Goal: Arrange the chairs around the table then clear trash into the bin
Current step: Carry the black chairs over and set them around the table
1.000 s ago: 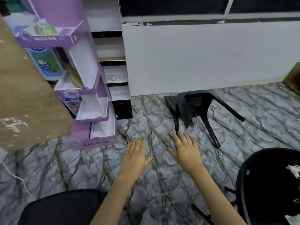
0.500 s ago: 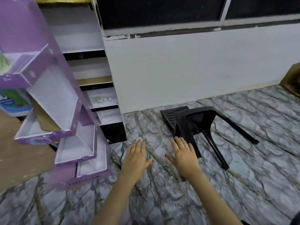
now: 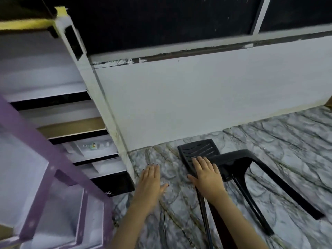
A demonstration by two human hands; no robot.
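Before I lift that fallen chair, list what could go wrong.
1. The chair lies tipped over, legs pointing toward you; righting it could swing them into you or the wall.
2. Your open right hand is over the slatted back; the slots might catch it.
3. The purple stand is close on your left; a wide turn could hit it.

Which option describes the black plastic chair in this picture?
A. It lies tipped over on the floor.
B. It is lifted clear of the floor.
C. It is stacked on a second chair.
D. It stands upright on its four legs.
A: the black chair lies on the marbled floor, its slatted back flat near the wall and its legs pointing sideways.
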